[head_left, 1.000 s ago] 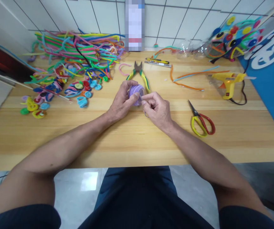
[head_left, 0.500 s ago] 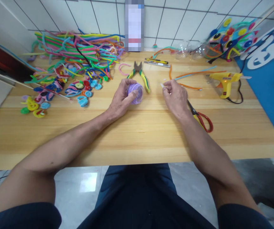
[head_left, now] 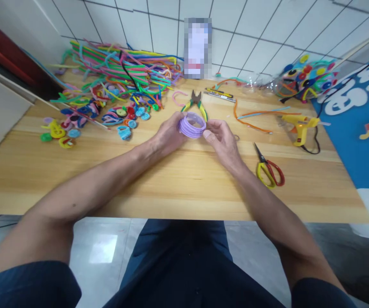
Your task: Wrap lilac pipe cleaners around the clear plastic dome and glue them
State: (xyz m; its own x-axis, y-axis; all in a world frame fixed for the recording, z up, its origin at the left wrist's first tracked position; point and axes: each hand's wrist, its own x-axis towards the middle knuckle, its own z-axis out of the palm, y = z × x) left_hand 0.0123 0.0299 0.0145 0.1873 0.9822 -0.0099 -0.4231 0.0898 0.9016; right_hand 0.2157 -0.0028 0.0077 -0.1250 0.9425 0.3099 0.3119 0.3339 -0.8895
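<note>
A purple coil of fuzzy pipe cleaner (head_left: 191, 130), wound into a short open cylinder, is held above the table between both hands. My left hand (head_left: 171, 132) grips it from the left, fingers behind its wall. My right hand (head_left: 221, 139) pinches its right side between thumb and fingers; whether anything else small is in those fingers, I cannot tell. Just behind the coil lie pliers (head_left: 196, 97) with yellow-green handles, partly hidden. To the right of my right hand rest scissors (head_left: 266, 167) with one red and one yellow handle.
A pile of colourful pipe cleaners (head_left: 123, 66) covers the back left, with small coiled pieces (head_left: 125, 132) before it. Craft knives (head_left: 219, 94) and orange pipe cleaners (head_left: 251, 124) lie behind. A yellow glue gun (head_left: 300, 128) sits right; a phone (head_left: 197, 49) leans on the wall.
My right hand has moved left from beside the scissors onto the coil; the small white thing in its fingers no longer shows. The coil has tipped, its opening now facing up. The view has shifted.
</note>
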